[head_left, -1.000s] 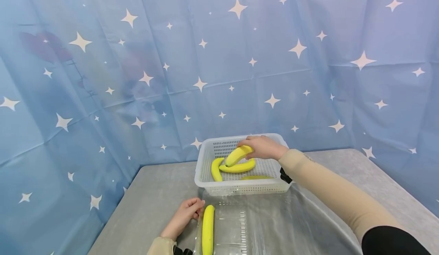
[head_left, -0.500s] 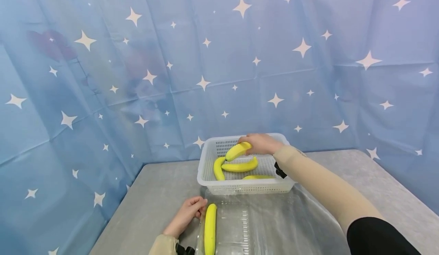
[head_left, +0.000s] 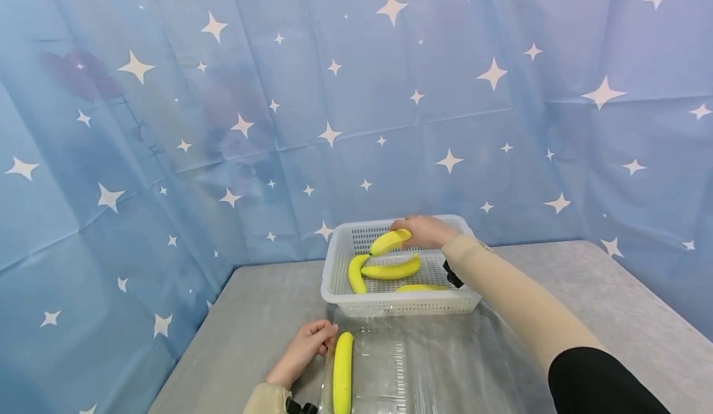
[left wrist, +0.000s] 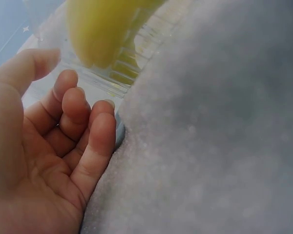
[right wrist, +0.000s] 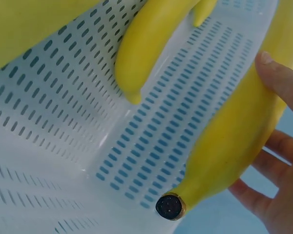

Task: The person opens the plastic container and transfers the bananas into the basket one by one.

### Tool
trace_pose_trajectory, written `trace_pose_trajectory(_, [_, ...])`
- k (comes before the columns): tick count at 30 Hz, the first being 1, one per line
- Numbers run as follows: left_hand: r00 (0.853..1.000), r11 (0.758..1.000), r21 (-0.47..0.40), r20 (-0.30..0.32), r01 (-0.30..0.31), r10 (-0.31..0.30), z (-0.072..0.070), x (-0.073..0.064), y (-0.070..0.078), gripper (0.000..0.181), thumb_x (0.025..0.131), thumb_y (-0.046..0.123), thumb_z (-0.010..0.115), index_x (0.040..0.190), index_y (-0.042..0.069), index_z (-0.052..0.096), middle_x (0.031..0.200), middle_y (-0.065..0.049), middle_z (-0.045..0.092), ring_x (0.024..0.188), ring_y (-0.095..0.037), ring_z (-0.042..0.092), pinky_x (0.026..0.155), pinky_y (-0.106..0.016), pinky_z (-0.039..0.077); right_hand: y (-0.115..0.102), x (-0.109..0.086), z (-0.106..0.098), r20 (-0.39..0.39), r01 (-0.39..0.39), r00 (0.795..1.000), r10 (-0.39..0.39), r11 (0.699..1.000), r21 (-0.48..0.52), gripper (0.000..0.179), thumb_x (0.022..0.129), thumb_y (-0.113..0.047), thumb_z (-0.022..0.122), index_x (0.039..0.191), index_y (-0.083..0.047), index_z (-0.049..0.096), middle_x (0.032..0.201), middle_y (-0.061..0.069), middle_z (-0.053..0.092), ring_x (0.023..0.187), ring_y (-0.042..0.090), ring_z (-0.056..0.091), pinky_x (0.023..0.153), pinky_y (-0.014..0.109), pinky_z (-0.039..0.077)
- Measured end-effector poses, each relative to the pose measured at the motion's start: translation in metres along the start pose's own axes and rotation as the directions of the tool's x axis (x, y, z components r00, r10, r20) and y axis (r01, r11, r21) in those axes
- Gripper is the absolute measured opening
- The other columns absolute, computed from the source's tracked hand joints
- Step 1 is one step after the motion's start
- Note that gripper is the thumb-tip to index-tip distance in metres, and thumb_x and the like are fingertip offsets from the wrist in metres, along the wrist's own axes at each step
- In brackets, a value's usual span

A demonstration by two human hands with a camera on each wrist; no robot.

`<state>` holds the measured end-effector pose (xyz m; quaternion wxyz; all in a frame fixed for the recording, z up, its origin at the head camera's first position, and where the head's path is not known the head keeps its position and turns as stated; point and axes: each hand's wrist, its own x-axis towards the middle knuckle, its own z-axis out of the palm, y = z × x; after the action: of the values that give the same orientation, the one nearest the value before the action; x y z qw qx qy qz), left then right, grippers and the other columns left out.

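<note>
My right hand (head_left: 426, 232) grips a yellow banana (head_left: 390, 242) over the back of a white perforated plastic basket (head_left: 401, 304). In the right wrist view the thumb lies along one side of this banana (right wrist: 234, 131), fingers on the other, its dark tip exposed. Other bananas (head_left: 392, 270) lie inside the basket. My left hand (head_left: 304, 347), fingers curled, pinches the left rim of a clear plastic container (head_left: 374, 370) in front of the basket. A single banana (head_left: 342, 374) lies lengthwise along that container's left side. Close up, the thumb and index fingertip sit at the clear edge (left wrist: 105, 87).
A grey cloth-covered table (head_left: 267, 290) carries everything. The basket stands near its far edge, against a blue star-patterned curtain (head_left: 312, 92). Clear plastic film or lid (head_left: 457, 364) spreads to the container's right. Black wrist straps sit on both sleeves.
My right hand has raised the banana slightly and drawn it back, away from the bananas below it. The left hand stays at the container's rim; the head view has shifted a little.
</note>
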<state>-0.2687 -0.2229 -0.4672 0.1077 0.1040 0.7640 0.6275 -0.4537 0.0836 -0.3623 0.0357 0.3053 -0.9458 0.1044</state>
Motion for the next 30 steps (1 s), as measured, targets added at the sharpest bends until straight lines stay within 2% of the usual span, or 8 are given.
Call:
trace_pose_trajectory(6, [1.000,1.000,0.004,-0.003,0.003,-0.003,-0.001,0.000,-0.003,0.027,0.090,0.022,0.051,0.069,0.005,0.053,0.062,0.000,0.052,0.054,-0.012,0.048,0.052,-0.028,0.046,0.003,0.009,0.007,0.031,-0.040,0.999,0.039,0.999,0.031,0.052,0.074,-0.031,0.071,0.122,-0.029,0.050,0.117,-0.001,0.052,0.103,0.022,0.049,0.084,0.043,0.039])
trace_pose_trajectory(12, [1.000,1.000,0.016,-0.015,0.012,-0.012,-0.004,0.000,-0.001,0.028,0.090,0.024,0.050,0.069,0.007,0.053,0.062,0.000,0.052,0.054,-0.012,0.049,0.053,-0.028,0.046,0.005,0.017,0.011,0.057,-0.051,0.997,0.048,0.998,0.048,0.054,0.076,-0.030,0.069,0.126,-0.025,0.047,0.126,0.001,0.047,0.120,0.029,0.035,0.093,0.049,0.031])
trace_pose_trajectory(14, [1.000,1.000,0.020,-0.014,0.011,-0.011,-0.004,0.000,0.001,0.029,0.090,0.025,0.050,0.069,0.005,0.053,0.062,0.000,0.052,0.055,-0.012,0.049,0.053,-0.029,0.046,0.007,0.018,0.012,0.056,-0.055,0.997,0.052,0.997,0.051,0.054,0.077,-0.029,0.069,0.126,-0.024,0.047,0.126,0.000,0.047,0.120,0.028,0.036,0.093,0.048,0.031])
trace_pose_trajectory(21, [1.000,1.000,0.024,0.000,0.000,0.000,-0.004,0.003,0.003,0.036,0.091,0.022,0.049,0.079,-0.012,0.049,0.063,-0.001,0.052,0.055,-0.011,0.049,0.055,-0.031,0.047,0.017,0.021,0.020,0.068,-0.102,0.993,0.098,0.993,0.058,0.054,0.076,-0.028,0.069,0.126,-0.024,0.047,0.123,0.000,0.049,0.112,0.025,0.044,0.088,0.045,0.036])
trace_pose_trajectory(25, [1.000,1.000,0.017,0.007,-0.001,0.001,-0.003,0.002,0.002,0.035,0.091,0.022,0.050,0.077,-0.010,0.050,0.063,-0.001,0.052,0.055,-0.011,0.049,0.054,-0.030,0.046,0.026,0.025,0.030,0.081,-0.103,0.992,0.098,0.993,0.060,0.056,0.075,-0.029,0.070,0.126,-0.023,0.048,0.122,-0.001,0.050,0.110,0.024,0.046,0.087,0.044,0.038])
trace_pose_trajectory(30, [1.000,1.000,0.006,0.008,0.001,-0.001,-0.002,0.003,0.000,0.030,0.090,0.023,0.051,0.072,0.000,0.053,0.063,0.000,0.053,0.054,-0.011,0.049,0.054,-0.029,0.046,0.024,0.027,0.039,0.087,-0.108,0.991,0.102,0.991,0.072,0.054,0.075,-0.023,0.071,0.124,-0.022,0.049,0.120,0.000,0.051,0.108,0.024,0.047,0.086,0.044,0.038])
